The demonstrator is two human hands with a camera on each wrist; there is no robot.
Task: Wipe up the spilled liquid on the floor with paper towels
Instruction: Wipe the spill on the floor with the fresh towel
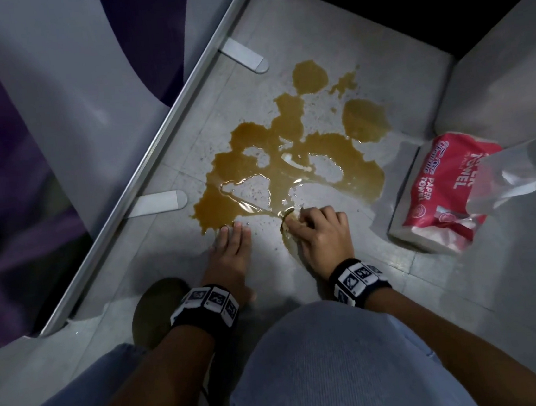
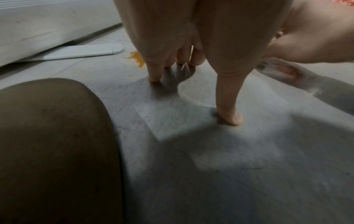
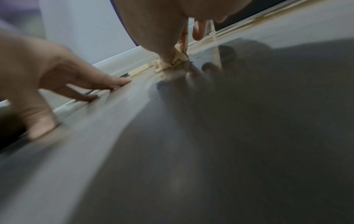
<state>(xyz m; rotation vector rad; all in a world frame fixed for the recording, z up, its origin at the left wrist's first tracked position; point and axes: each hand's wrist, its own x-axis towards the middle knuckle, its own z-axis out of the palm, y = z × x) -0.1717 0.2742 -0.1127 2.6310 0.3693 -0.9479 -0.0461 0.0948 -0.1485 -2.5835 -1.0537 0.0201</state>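
Observation:
A wide brown spill [image 1: 292, 160] spreads over the grey floor [image 1: 267, 275] in the head view. My right hand [image 1: 320, 230] pinches a small soaked wad of paper towel [image 1: 287, 214] at the spill's near edge; the right wrist view shows the wad [image 3: 177, 60] pressed to the floor under the fingertips. My left hand [image 1: 232, 256] rests on the floor with straight fingers, its tips just at the spill's near left edge. In the left wrist view its fingers [image 2: 155, 75] and thumb touch the floor and hold nothing.
A red and white paper towel pack [image 1: 441, 194] in torn clear plastic lies on the floor to the right. A metal rail [image 1: 146, 189] with two flat grey feet [image 1: 160, 202] runs along the left. A grey wall [image 1: 505, 78] stands at right. My shoe [image 1: 152, 311] and knees fill the foreground.

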